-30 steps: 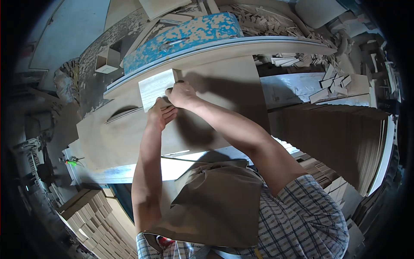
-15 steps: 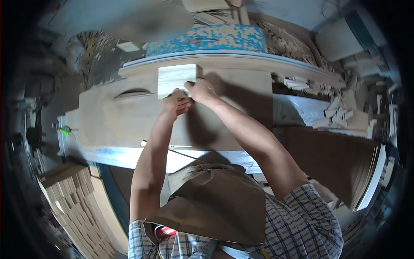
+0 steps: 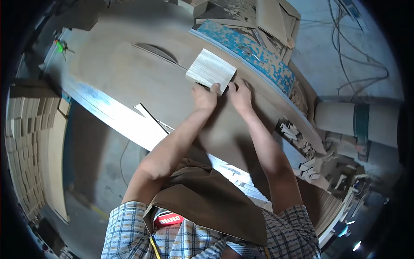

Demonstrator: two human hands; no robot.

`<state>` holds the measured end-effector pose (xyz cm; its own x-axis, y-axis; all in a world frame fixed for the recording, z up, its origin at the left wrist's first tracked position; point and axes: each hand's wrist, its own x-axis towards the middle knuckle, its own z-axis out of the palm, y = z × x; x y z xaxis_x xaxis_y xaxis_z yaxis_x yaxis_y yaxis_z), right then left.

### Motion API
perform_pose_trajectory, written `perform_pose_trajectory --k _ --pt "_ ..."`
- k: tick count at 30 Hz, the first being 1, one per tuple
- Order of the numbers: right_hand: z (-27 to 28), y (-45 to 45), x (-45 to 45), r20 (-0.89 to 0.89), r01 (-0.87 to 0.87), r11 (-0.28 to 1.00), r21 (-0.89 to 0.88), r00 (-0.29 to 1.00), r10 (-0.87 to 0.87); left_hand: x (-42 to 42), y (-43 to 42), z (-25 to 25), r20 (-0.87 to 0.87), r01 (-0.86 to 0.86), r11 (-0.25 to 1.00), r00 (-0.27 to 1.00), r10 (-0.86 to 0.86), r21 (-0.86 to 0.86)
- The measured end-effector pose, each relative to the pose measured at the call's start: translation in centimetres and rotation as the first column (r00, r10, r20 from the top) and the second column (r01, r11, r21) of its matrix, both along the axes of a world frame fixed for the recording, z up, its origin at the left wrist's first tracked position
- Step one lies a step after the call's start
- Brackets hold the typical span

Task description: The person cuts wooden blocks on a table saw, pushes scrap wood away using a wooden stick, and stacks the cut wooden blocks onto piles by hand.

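The block point(image 3: 210, 69) is set flat on the table point(image 3: 108, 64), just beyond the fingertips of both hands, with its longer axis running roughly parallel to the rail point(image 3: 276, 90) behind it. Its near side is gripped by the left hand point(image 3: 205, 98), thumb on top. Its right end is met by the bent fingers of the right hand point(image 3: 241, 96); whether they grip or only press cannot be told. The blade point(image 3: 163, 52) is placed off its left end, nearer the left hand.

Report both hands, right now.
Left hand: against the near edge of the wooden block; grip can't be told.
Right hand: curled by the block's right side; grip can't be told.
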<state>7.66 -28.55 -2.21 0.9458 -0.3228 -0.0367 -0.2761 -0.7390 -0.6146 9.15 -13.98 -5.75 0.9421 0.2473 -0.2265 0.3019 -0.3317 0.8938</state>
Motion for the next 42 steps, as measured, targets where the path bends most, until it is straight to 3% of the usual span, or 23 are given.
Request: perform_pose_trajectory --k 1,2,3,4,5,7,9,11,17,23,25,26,30,33,42 --pt "0.6 -0.5 -0.1 -0.005 -0.021 1.0 -0.011 1.0 0.021 -0.1 -0.1 1.2 -0.005 -0.021 1.0 1.0 0.021 -0.011" --pt "1.3 -1.1 -0.1 0.126 -0.198 0.941 -0.275 0.963 0.24 0.0 -0.1 2.4 -0.06 -0.006 0.999 0.998 0.004 -0.033" --pt "1.8 -1.6 0.0 0.193 -0.308 0.789 -0.532 0.863 0.467 0.0 -0.4 3.0 -0.115 0.012 0.998 0.993 -0.018 -0.055" --pt "2.6 -1.8 0.4 0.08 -0.418 0.69 -0.592 0.821 0.566 0.2 -1.2 2.8 -0.093 -0.048 0.999 0.994 0.048 0.002" --pt "3.2 -1.9 1.2 0.078 -0.427 0.686 -0.589 0.815 0.574 0.1 -1.7 2.6 -0.097 -0.058 0.998 0.994 0.058 0.003" --pt "4.2 -2.0 3.4 -0.095 -0.513 0.337 -0.79 0.645 0.758 -0.1 -2.1 2.2 -0.03 -0.118 0.992 0.992 0.119 0.048" --pt "3.7 -2.1 5.5 -0.155 -0.568 0.3 -0.766 0.617 0.772 -0.1 -1.7 1.8 -0.015 -0.105 0.994 0.994 0.105 0.009" --pt "3.5 -2.3 7.0 -0.234 -0.568 0.142 -0.811 0.536 0.811 -0.3 -1.2 1.7 0.003 -0.088 0.996 0.996 0.088 -0.029" --pt "3.4 -3.5 8.0 -0.325 -0.548 -0.018 -0.836 0.468 0.822 -0.7 -0.3 1.2 0.073 -0.055 0.996 0.996 0.06 -0.068" --pt "2.6 -1.1 9.9 -0.264 -0.524 0.041 -0.851 0.493 0.829 0.3 1.6 1.8 0.1 -0.049 0.993 0.993 0.06 -0.106" --pt "2.6 -0.6 10.6 -0.245 -0.516 0.056 -0.855 0.497 0.833 0.4 1.8 2.0 0.186 -0.058 0.998 0.981 0.062 -0.027" --pt "2.5 -0.5 10.7 -0.238 -0.52 0.064 -0.852 0.493 0.837 0.6 2.0 1.9 0.242 -0.042 0.997 0.969 0.058 -0.07" --pt "2.8 -0.3 11.0 -0.214 -0.561 0.1 -0.822 0.467 0.858 0.7 2.0 2.3 0.182 -0.011 0.999 0.983 0.004 0.036" --pt "2.9 -0.5 11.2 -0.229 -0.527 0.051 -0.848 0.453 0.861 0.5 2.1 2.4 0.203 -0.024 0.997 0.979 0.009 0.072" --pt "2.9 0.8 12.8 -0.25 -0.495 -0.004 -0.869 0.433 0.866 1.5 4.0 1.9 0.244 -0.072 0.995 0.966 0.088 -0.072"
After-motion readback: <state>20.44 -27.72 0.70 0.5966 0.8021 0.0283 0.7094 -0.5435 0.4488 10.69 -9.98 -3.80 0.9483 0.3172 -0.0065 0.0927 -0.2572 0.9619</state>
